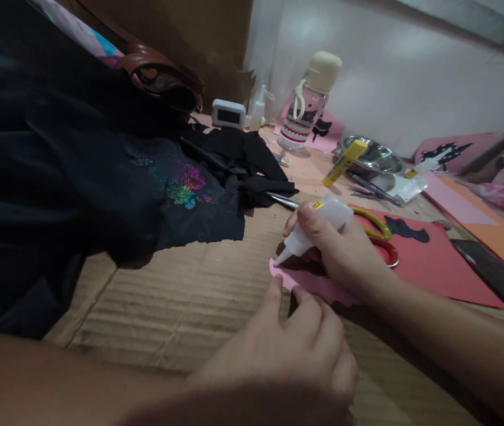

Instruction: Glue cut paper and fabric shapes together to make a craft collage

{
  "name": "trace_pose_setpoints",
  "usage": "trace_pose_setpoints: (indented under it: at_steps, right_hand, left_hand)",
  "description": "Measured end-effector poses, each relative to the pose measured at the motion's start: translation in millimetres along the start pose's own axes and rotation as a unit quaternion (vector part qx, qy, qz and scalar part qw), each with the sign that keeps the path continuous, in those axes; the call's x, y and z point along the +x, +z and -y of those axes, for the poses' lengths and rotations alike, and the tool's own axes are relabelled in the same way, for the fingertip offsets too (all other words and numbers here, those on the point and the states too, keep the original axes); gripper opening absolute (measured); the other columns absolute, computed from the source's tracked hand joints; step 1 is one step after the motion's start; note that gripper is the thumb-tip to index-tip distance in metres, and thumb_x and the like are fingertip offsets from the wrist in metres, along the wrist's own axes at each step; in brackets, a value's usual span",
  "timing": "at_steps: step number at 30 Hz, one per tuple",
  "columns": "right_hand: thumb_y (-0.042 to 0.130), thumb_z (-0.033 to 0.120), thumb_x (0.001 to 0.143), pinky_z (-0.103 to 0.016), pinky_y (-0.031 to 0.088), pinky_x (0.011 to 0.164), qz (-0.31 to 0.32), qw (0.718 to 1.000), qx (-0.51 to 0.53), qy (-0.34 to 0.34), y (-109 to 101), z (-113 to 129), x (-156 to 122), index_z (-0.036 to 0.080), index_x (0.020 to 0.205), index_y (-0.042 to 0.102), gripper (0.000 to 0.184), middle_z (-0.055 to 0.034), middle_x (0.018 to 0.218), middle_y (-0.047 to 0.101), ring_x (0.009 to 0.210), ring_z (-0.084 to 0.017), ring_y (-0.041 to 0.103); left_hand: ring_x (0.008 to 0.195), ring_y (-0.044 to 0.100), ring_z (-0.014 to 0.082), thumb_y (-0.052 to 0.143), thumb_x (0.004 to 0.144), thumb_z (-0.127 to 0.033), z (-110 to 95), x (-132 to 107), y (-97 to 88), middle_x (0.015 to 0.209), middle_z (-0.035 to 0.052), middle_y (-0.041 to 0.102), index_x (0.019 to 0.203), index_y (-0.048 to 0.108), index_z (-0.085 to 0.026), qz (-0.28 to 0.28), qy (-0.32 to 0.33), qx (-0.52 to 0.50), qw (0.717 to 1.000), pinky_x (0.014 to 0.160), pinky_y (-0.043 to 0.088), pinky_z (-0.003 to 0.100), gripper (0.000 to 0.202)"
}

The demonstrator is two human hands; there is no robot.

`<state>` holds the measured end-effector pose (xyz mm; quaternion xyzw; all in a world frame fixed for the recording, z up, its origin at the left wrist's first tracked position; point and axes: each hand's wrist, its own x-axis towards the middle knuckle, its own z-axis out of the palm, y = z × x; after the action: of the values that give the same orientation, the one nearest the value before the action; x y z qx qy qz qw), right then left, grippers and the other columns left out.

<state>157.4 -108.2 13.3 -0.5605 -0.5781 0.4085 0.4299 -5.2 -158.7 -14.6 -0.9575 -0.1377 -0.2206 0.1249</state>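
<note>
My right hand is wrapped round a white glue bottle, tilted with its nozzle down at the left edge of a pink paper cut-out lying on corrugated cardboard. My left hand is in the foreground, fingers curled, with its fingertips pressing on the near edge of the pink cut-out. Part of the cut-out is hidden under both hands.
Black cloth with a glitter patch lies left. Scissors with yellow and red handles rest on a red sheet. Farther back are a glue stick, metal bowl, pink flask, orange paper and a dark tool.
</note>
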Motion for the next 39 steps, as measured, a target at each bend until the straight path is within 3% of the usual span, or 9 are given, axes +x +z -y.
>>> trace_pose_setpoints:
  at_steps: [7, 12, 17, 26, 35, 39]
  right_hand:
    - [0.071, 0.075, 0.080, -0.023, 0.041, 0.044, 0.014, 1.000, 0.016, -0.007, 0.6, 0.2, 0.1, 0.021, 0.074, 0.064, 0.054, 0.0027, 0.061, 0.059, 0.049, -0.011, 0.050]
    - [0.073, 0.072, 0.081, -0.023, 0.043, 0.047, 0.037, 0.998, 0.001, -0.051, -2.3, 0.2, -3.1, 0.021, 0.079, 0.064, 0.052, 0.0024, 0.066, 0.062, 0.053, -0.011, 0.053]
    - [0.069, 0.073, 0.084, -0.024, 0.042, 0.046, 0.017, 0.998, -0.009, -0.062, -3.9, 0.6, -5.6, 0.022, 0.077, 0.064, 0.051, 0.0034, 0.062, 0.058, 0.050, -0.011, 0.051]
    - [0.074, 0.065, 0.085, -0.023, 0.050, 0.056, 0.070, 0.994, 0.010, -0.080, -0.9, 4.3, -5.4, 0.022, 0.078, 0.064, 0.045, 0.0019, 0.070, 0.062, 0.061, -0.013, 0.059]
    - [0.074, 0.062, 0.086, -0.022, 0.052, 0.057, 0.101, 0.992, 0.032, -0.076, -2.5, 1.2, -5.0, 0.021, 0.080, 0.063, 0.043, 0.0014, 0.070, 0.064, 0.062, -0.013, 0.062]
    - [0.077, 0.061, 0.084, -0.020, 0.049, 0.056, 0.075, 0.993, 0.031, -0.087, -1.7, 0.7, -4.1, 0.020, 0.079, 0.064, 0.043, 0.0019, 0.069, 0.063, 0.061, -0.011, 0.059]
  left_hand:
    - [0.096, 0.071, 0.0288, 0.043, 0.107, -0.041, 0.7, 1.0, 0.2, 0.103, 0.0097, 0.078, 0.109, 0.074, -0.017, 0.002, 0.001, -0.001, 1.000, 0.088, 0.061, 0.052, 0.039]
    - [0.098, 0.071, 0.0293, 0.046, 0.106, -0.039, 2.4, 1.7, -1.9, 0.104, 0.0110, 0.078, 0.109, 0.074, -0.016, 0.002, 0.007, 0.003, 1.000, 0.087, 0.061, 0.049, 0.037]
    - [0.096, 0.072, 0.0295, 0.046, 0.105, -0.037, 3.2, 1.2, -2.6, 0.103, 0.0094, 0.079, 0.108, 0.075, -0.016, 0.002, 0.007, -0.001, 1.000, 0.086, 0.063, 0.052, 0.036]
    - [0.096, 0.072, 0.0297, 0.038, 0.106, -0.027, 2.4, 0.7, -2.8, 0.106, 0.0087, 0.078, 0.111, 0.074, -0.015, 0.009, 0.013, -0.001, 1.000, 0.083, 0.065, 0.050, 0.038]
    - [0.094, 0.071, 0.0299, 0.042, 0.106, -0.032, 1.8, 0.9, -0.2, 0.105, 0.0110, 0.078, 0.110, 0.073, -0.014, 0.006, 0.014, -0.007, 1.000, 0.083, 0.063, 0.051, 0.037]
    - [0.095, 0.071, 0.0302, 0.036, 0.109, -0.037, 1.5, -0.2, 0.9, 0.105, 0.0117, 0.077, 0.110, 0.073, -0.014, 0.001, 0.015, -0.006, 1.000, 0.083, 0.062, 0.052, 0.043]
